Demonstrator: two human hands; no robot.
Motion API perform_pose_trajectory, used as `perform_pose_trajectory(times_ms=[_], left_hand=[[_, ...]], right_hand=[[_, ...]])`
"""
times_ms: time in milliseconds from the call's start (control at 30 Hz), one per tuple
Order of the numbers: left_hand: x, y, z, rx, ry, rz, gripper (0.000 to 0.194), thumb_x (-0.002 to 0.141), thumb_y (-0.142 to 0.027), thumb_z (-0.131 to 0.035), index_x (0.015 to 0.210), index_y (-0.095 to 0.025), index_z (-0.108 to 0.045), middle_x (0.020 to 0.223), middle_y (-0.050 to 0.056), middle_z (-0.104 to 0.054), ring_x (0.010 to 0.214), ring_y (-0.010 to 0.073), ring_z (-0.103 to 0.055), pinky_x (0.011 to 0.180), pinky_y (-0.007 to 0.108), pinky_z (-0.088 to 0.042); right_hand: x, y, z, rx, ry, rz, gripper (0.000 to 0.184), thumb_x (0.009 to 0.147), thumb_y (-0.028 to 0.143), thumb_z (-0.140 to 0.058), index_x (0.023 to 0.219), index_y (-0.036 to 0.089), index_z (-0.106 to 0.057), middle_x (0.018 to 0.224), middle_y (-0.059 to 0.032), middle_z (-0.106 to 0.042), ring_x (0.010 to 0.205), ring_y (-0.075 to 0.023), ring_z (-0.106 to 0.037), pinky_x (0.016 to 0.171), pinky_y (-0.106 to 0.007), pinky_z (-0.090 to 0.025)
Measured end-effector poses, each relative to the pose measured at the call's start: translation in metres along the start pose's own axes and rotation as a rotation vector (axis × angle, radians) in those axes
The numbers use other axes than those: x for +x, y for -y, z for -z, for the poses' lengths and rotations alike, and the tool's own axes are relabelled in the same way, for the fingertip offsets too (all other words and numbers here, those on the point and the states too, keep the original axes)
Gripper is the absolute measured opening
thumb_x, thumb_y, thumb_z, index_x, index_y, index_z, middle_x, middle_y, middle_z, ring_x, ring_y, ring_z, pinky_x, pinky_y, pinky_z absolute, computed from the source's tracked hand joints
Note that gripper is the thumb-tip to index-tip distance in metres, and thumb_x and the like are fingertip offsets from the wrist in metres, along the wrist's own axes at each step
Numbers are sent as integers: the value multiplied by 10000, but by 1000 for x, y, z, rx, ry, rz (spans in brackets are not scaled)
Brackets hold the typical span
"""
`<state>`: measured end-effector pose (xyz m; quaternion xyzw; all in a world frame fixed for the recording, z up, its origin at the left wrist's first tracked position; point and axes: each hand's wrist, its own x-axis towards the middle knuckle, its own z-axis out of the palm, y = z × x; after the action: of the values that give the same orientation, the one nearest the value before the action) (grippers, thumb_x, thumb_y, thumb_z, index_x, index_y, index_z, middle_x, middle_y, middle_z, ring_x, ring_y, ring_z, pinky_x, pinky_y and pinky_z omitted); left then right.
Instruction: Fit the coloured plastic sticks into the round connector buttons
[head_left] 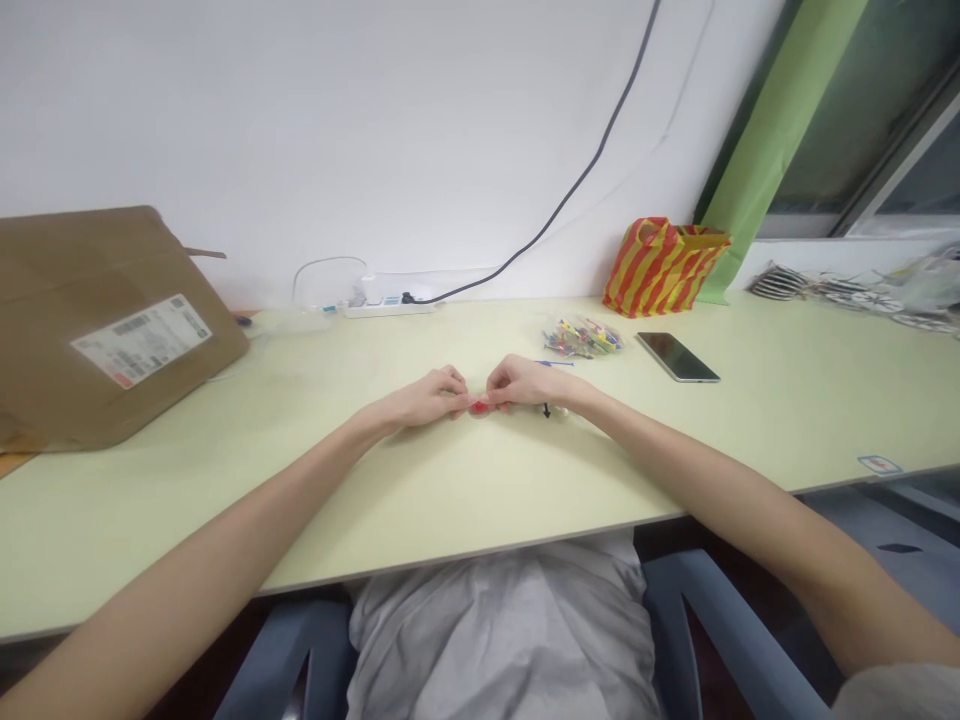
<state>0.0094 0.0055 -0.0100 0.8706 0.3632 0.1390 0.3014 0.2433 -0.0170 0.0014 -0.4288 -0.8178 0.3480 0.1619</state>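
Over the middle of the table, my left hand (435,396) and my right hand (525,382) meet with fingertips pinched. Between them is a small clear packet with something red in it (478,408); its exact kind is too small to make out. Both hands grip its upper edge, one from each side. Beside my right hand lie a thin blue piece (555,363) and a small black arrow-shaped piece (547,410), partly hidden by the wrist. Farther back sits a clear bag of many-coloured small parts (582,338).
A cardboard box (112,330) stands at the left. Along the wall are a power strip (390,308) with a dark cable (570,190) and a red-and-yellow striped bag (664,268). A phone (678,357) lies to the right, with coiled strips (855,290) beyond it.
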Motion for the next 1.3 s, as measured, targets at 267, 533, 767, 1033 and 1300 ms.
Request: perform_pose_trajectory(times_ms=[267, 533, 767, 1033, 1300], left_hand=[[-1, 2, -3, 61, -70, -13, 480, 918, -564, -577, 632, -190, -670, 1076, 74, -616, 902, 211, -595, 818, 317, -455], [-2, 1, -1, 46, -81, -16, 438, 907, -582, -588, 751, -197, -729, 1033, 67, -643, 911, 214, -600, 826, 312, -460], [0, 8, 1, -58, -275, 107, 574, 971, -630, -407, 818, -182, -732, 923, 59, -713, 864, 224, -623, 827, 334, -460], [1, 17, 5, -132, -436, 144, 497, 953, -564, -426, 876, -170, -719, 854, 68, -698, 862, 227, -632, 809, 325, -477], [3, 21, 4, -81, -384, 145, 445, 948, -505, -422, 884, -186, -726, 836, 49, -696, 861, 215, -633, 818, 320, -469]], right_hand=[[1, -2, -5, -65, -41, 60, 298, 881, 378, -620, 725, 129, -669, 640, -8, -613, 536, -85, -406, 519, -240, -276], [-1, -1, -6, -139, -124, 79, 310, 925, 381, -615, 768, 124, -688, 677, -16, -650, 587, -102, -478, 593, -245, -318], [-18, 17, 0, -332, -351, -8, 379, 1011, 375, -531, 795, 122, -715, 670, -33, -589, 615, -122, -447, 606, -271, -281], [-41, 42, 7, 149, 197, 302, 724, 982, 708, -451, 850, 70, -768, 554, 54, -299, 540, -92, -293, 540, -257, -236], [-29, 24, 10, -17, -142, 166, 441, 975, 483, -570, 840, 103, -750, 580, 63, -341, 532, -77, -262, 528, -255, -210]])
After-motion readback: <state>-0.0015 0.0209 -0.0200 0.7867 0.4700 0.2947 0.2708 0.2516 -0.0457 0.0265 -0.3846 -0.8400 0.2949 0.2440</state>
